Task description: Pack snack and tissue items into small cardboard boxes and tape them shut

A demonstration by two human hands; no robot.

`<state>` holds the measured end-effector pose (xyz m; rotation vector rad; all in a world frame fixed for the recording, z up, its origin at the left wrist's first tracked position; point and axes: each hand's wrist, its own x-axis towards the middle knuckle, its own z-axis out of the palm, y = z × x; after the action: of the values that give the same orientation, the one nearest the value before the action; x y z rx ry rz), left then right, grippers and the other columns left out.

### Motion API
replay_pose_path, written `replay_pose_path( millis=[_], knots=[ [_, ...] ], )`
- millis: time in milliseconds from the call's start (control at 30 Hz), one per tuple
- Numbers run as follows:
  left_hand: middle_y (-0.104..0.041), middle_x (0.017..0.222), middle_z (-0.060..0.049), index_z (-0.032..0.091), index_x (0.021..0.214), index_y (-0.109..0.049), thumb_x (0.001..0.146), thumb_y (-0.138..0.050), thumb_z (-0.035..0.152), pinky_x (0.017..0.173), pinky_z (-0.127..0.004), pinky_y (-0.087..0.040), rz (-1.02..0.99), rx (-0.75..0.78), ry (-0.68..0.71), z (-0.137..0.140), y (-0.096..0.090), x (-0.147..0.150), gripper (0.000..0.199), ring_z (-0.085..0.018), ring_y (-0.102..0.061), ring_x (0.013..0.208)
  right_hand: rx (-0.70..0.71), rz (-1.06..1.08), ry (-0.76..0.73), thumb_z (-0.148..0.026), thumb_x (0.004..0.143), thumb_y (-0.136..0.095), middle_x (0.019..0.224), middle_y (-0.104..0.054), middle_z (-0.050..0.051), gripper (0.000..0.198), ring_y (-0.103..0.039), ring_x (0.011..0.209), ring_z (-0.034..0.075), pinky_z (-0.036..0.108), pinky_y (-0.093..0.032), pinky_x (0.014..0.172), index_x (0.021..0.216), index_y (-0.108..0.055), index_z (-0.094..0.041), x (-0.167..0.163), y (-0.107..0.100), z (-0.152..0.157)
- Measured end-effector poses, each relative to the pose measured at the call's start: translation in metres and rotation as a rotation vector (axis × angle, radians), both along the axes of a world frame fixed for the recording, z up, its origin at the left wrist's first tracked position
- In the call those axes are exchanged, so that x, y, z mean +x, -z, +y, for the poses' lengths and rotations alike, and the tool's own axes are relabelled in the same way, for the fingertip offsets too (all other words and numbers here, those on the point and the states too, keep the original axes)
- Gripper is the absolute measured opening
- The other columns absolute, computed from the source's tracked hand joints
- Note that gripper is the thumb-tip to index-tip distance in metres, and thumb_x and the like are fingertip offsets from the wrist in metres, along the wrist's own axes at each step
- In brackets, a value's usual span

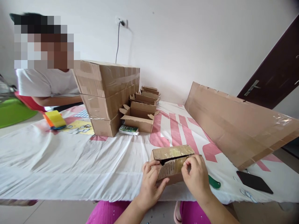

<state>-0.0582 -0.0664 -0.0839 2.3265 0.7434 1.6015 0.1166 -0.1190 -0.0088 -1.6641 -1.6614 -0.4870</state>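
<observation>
A small cardboard box (pixel 174 151) lies in front of me at the table's near edge. A dark gap runs along its top, beside a flap (pixel 171 166) with a ridged, torn-looking surface and shiny tape on it. My left hand (pixel 151 179) grips the box's left end, fingers over the top and thumb along the near side. At the right end, my right hand (pixel 196 174) is closed in a pinch at the flap's edge. Whether it also has tape between the fingertips I cannot tell. A green-handled tool (pixel 214 182) lies just right of that hand, partly hidden by it.
Taped cardboard boxes (pixel 109 107) are stacked at centre left, with several open small boxes (pixel 140 115) beside them. A small printed carton (pixel 129 130) lies in front. A cardboard sheet (pixel 233 121) leans at right, near a black phone-like slab (pixel 254 182). A person (pixel 46 82) sits at left.
</observation>
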Motion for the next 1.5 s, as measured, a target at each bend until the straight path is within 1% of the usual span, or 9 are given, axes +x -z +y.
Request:
replay_pose_path(
  millis=[300, 433, 500, 633, 800, 1033, 1233, 1367, 1500],
  knots=[
    [-0.062, 0.071, 0.000, 0.022, 0.085, -0.057, 0.087, -0.050, 0.014, 0.074, -0.037, -0.033, -0.057, -0.003, -0.091, 0.004, -0.017, -0.007, 0.011, -0.021, -0.054, 0.079, 0.058, 0.057, -0.387, -0.008, 0.079, -0.044, 0.080, -0.047, 0.004, 0.015, -0.048, 0.075, 0.019, 0.035, -0.043, 0.064, 0.080, -0.042, -0.022, -0.047, -0.001, -0.031],
    [-0.062, 0.071, -0.001, 0.023, 0.081, -0.060, 0.087, -0.053, 0.018, 0.078, -0.038, -0.033, 0.039, -0.045, -0.054, 0.003, -0.013, -0.003, 0.010, -0.022, -0.055, 0.084, -0.086, 0.135, -0.799, -0.013, 0.080, -0.045, 0.080, -0.055, 0.004, 0.012, -0.058, 0.084, 0.022, 0.038, -0.051, 0.070, 0.077, -0.042, -0.025, -0.041, -0.004, -0.042],
    [-0.063, 0.072, -0.001, 0.023, 0.083, -0.060, 0.088, -0.054, 0.019, 0.080, -0.039, -0.033, 0.049, -0.069, -0.061, 0.003, -0.011, 0.000, 0.009, -0.022, -0.056, 0.087, -0.164, 0.219, -0.870, -0.016, 0.081, -0.046, 0.086, -0.063, 0.004, 0.011, -0.062, 0.085, 0.021, 0.037, -0.053, 0.072, 0.077, -0.042, -0.025, -0.036, -0.007, -0.046],
    [-0.067, 0.077, -0.002, 0.022, 0.091, -0.061, 0.088, -0.057, 0.023, 0.081, -0.039, -0.036, 0.018, -0.064, -0.084, 0.006, -0.010, 0.001, 0.005, -0.023, -0.058, 0.089, -0.232, 0.297, -0.791, -0.013, 0.079, -0.047, 0.073, -0.067, 0.000, 0.015, -0.063, 0.064, 0.016, 0.031, -0.051, 0.063, 0.077, -0.042, -0.026, -0.026, -0.007, -0.052],
    [-0.069, 0.088, -0.004, 0.022, 0.102, -0.060, 0.089, -0.057, 0.023, 0.084, -0.041, -0.036, 0.039, -0.069, -0.085, 0.005, -0.009, 0.001, 0.014, -0.025, -0.058, 0.093, -0.142, 0.347, -0.616, -0.008, 0.078, -0.052, 0.071, -0.065, -0.002, 0.021, -0.064, 0.063, 0.014, 0.026, -0.051, 0.060, 0.083, -0.044, -0.026, -0.011, 0.010, -0.057],
    [-0.070, 0.090, -0.003, 0.025, 0.106, -0.061, 0.086, -0.059, 0.017, 0.089, -0.042, -0.034, 0.013, -0.031, -0.058, 0.004, -0.002, 0.002, 0.021, -0.025, -0.056, 0.103, 0.000, 0.496, -0.475, -0.011, 0.086, -0.054, 0.085, -0.063, 0.002, 0.026, -0.063, 0.077, 0.017, 0.032, -0.055, 0.069, 0.105, -0.045, -0.025, 0.032, 0.023, -0.059],
    [-0.065, 0.095, -0.004, 0.030, 0.110, -0.063, 0.088, -0.052, 0.014, 0.098, -0.047, -0.030, 0.011, -0.019, 0.069, 0.004, -0.003, -0.006, 0.029, -0.026, -0.051, 0.114, 0.152, 0.376, -0.283, -0.018, 0.087, -0.057, 0.113, -0.054, 0.012, 0.019, -0.057, 0.107, 0.024, 0.042, -0.051, 0.086, 0.104, -0.053, -0.022, 0.050, 0.016, -0.056],
    [-0.057, 0.104, -0.007, 0.031, 0.104, -0.067, 0.091, -0.049, 0.039, 0.108, -0.058, -0.018, 0.072, -0.034, 0.276, 0.002, -0.012, -0.017, 0.024, -0.032, -0.039, 0.128, 0.171, 0.317, -0.200, -0.021, 0.088, -0.057, 0.111, -0.054, 0.011, 0.002, -0.057, 0.105, 0.024, 0.039, -0.051, 0.084, 0.086, -0.056, -0.021, 0.059, 0.007, -0.055],
    [-0.054, 0.103, -0.009, 0.027, 0.091, -0.069, 0.084, -0.029, 0.077, 0.106, -0.059, -0.019, 0.063, -0.070, 0.349, -0.003, -0.018, -0.018, 0.065, -0.035, -0.040, 0.124, 0.132, 0.311, -0.240, -0.019, 0.086, -0.061, 0.089, -0.061, 0.005, 0.011, -0.062, 0.085, 0.019, 0.032, -0.051, 0.073, 0.080, -0.052, -0.022, 0.066, -0.003, -0.047]
  ],
)
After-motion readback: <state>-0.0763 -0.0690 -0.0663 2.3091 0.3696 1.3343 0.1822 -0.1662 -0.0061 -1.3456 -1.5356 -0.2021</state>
